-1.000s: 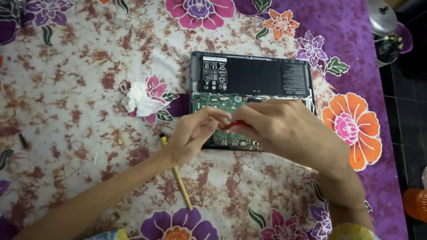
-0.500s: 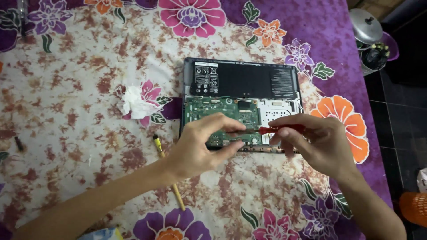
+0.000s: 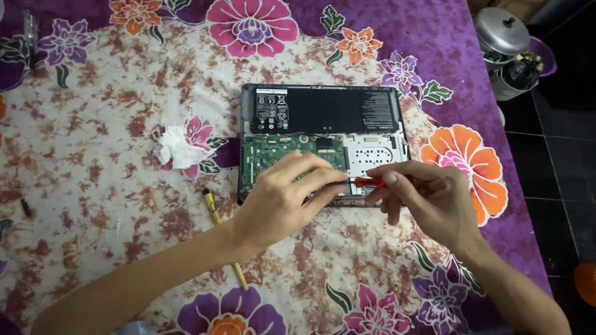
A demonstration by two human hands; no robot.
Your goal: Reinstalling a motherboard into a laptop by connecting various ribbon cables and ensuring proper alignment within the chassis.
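An opened laptop point(image 3: 323, 111) lies bottom-up on a flowered cloth, showing its black battery and green circuit board point(image 3: 273, 155). My left hand point(image 3: 282, 198) rests on the near edge of the board, fingertips pressed down near the middle. My right hand point(image 3: 431, 198) pinches a small red-handled screwdriver point(image 3: 372, 182), its tip pointing left toward my left fingertips at the laptop's near edge.
A crumpled white tissue point(image 3: 177, 147) lies left of the laptop. A thin yellow-handled brush or pencil point(image 3: 220, 232) lies partly under my left forearm. A small dark item point(image 3: 26, 206) sits at far left. A metal pot with a lid point(image 3: 504, 34) stands off the cloth's right edge.
My hands have drawn apart from being bunched over the board. The right hand has moved right and now shows the red screwdriver; the left hand stays on the board.
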